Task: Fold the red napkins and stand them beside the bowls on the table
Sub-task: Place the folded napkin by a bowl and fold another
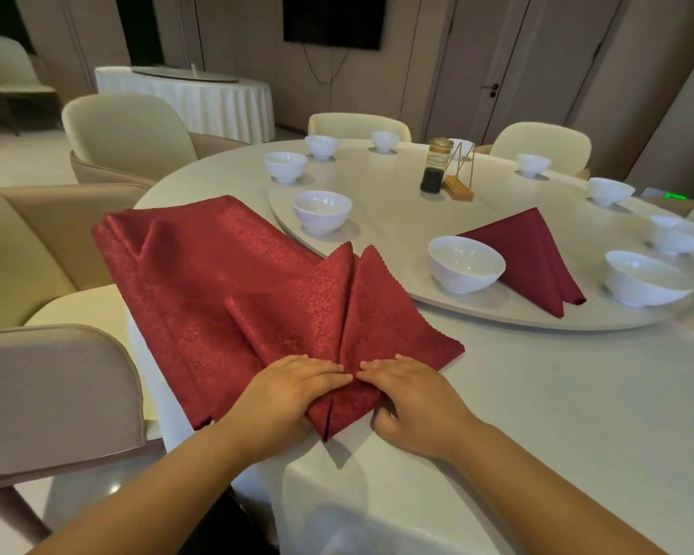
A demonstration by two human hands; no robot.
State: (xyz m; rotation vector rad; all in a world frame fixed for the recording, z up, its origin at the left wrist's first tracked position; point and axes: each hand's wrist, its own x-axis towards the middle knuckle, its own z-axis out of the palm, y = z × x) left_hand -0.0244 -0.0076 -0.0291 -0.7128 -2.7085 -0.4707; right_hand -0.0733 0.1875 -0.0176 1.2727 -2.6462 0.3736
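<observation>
A: Banquet rm, beige walls. Round table (557,394) in white cloth, cream chairs (129,130) round it. Where's the napkin?

B: The half-folded napkin (349,314) lies at the near edge, partly on top of a spread red cloth (185,274) that reaches the table's left rim. Two pointed flaps meet along a centre seam, and the lower tip points toward the person.

A: Hands?

B: Left hand (293,390) and right hand (413,402) are both on its lower part, fingertips nearly touching at the seam. Fingers lie on top and the cloth runs btwn them and the thumbs, so each hand pinches it. Left thumb is hidden under the fabric.

A: Any finished?

B: One folded napkin (533,254) stands tent-like on the turntable (377,218), just behind and right of the nearest bowl (465,266). Other white bowls (321,212) ring the turntable; a dark bottle (431,180) and a gold-wire stand (459,170) sit side by side farther back on it.
</observation>
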